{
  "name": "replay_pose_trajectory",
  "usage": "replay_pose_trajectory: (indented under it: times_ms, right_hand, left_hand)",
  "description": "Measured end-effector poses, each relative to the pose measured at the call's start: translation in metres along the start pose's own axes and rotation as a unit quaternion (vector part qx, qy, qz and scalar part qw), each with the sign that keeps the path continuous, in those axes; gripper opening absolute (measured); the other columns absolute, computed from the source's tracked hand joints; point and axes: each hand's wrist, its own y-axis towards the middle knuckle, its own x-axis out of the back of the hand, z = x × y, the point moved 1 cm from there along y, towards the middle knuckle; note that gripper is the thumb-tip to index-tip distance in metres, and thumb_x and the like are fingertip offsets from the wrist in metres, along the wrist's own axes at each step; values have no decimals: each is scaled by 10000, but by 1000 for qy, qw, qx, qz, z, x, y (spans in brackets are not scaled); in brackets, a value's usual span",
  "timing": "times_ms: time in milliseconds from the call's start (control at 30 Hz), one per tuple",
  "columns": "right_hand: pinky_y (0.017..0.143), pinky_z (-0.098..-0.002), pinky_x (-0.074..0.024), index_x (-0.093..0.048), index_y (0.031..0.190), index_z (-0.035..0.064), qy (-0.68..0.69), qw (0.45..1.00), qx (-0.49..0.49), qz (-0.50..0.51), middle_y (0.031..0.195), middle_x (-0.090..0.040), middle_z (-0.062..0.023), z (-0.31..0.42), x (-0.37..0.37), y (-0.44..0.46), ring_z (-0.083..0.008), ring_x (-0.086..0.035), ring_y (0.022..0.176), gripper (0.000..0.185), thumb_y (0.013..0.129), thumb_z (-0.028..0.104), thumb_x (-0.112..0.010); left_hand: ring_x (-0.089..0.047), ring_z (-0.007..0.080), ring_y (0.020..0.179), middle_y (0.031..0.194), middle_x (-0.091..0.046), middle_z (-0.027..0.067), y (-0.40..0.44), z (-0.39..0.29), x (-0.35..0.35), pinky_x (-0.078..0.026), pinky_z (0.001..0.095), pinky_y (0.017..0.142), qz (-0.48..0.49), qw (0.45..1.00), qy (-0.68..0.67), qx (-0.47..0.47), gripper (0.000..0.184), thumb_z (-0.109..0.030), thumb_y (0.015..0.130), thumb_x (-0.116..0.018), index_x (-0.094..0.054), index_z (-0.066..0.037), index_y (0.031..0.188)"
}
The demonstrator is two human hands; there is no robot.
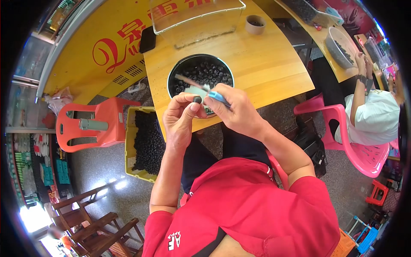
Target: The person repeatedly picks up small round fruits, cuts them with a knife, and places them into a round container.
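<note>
My left hand pinches a small, dark round piece between thumb and fingers, near the front edge of the table. Close beside it, my right hand is closed around a tool with a blue handle. The tool's thin front part is blurred, so its exact kind is unclear. Both hands are over the near side of a round, dark bowl. Many small black pieces with light centres lie in the bowl, partly hidden by my hands.
A clear bin and a small cup stand farther back on the wooden table, with a black phone at its left. Left of my legs is a yellow crate of black pieces. Another person sits at right.
</note>
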Motion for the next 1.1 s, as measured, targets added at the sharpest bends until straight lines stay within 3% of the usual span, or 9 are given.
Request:
replay_pose_trajectory:
  times_ms: [100,200,467,600,700,900,1000,1100]
  right_hand:
    - [578,-350,-455,-606,935,0,-90,993,76,-30,775,-558,-121,-3,0,-3,-278,-591,668,119,896,99,-659]
    - [560,-373,-458,-612,940,6,-133,988,78,-31,788,-555,-133,-7,0,-7,-318,-580,658,113,868,74,-668]
    - [559,-396,-484,-594,959,51,-222,970,101,-19,829,-567,-108,-8,5,-7,-301,-612,675,199,799,108,-699]
    - [557,-393,-481,-594,965,55,-231,965,122,-22,828,-567,-108,-8,7,-6,-301,-611,672,207,796,106,-702]
    - [541,-398,-466,-581,949,48,-222,966,130,-34,791,-553,-111,-5,7,-5,-318,-595,641,190,789,34,-684]
    - [560,-405,-479,-589,967,60,-290,956,51,-11,779,-573,-118,-17,3,-8,-309,-612,676,164,846,130,-675]
    - [569,-402,-477,-602,956,51,-276,960,33,-33,785,-599,-139,-25,0,-9,-327,-616,698,143,877,153,-663]
    - [581,-352,-477,-618,951,39,-121,992,28,-39,766,-620,-111,-18,-2,-5,-249,-635,684,158,910,187,-658]
  left_hand:
    - [-615,143,750,958,-618,76,0,1,0,-507,257,691,-4,1000,-17,0,179,-58,911,-661,-577,7,1055]
    - [-598,151,738,968,-609,79,2,1,-2,-496,266,681,5,1000,-23,-13,174,-53,912,-654,-584,9,1059]
    - [-577,167,726,997,-577,94,6,0,-3,-482,275,645,37,999,-30,-27,132,-59,906,-654,-620,-2,1020]
    - [-621,168,719,959,-597,86,7,-1,-5,-523,276,642,41,998,-39,-22,158,-24,892,-664,-606,-1,1037]
    - [-623,170,718,956,-597,88,7,-1,-5,-524,275,641,46,998,-43,-19,146,-22,890,-666,-611,-2,1024]
    - [-616,175,708,906,-599,81,4,1,11,-509,276,627,21,996,-91,-16,134,-36,889,-669,-624,3,1010]
    - [-615,176,705,908,-599,84,2,-1,14,-506,272,627,29,997,-71,-32,120,-29,890,-667,-633,7,999]
    - [-589,167,702,938,-601,90,1,-4,10,-485,261,648,20,999,-25,-38,119,-56,902,-661,-636,-4,1007]
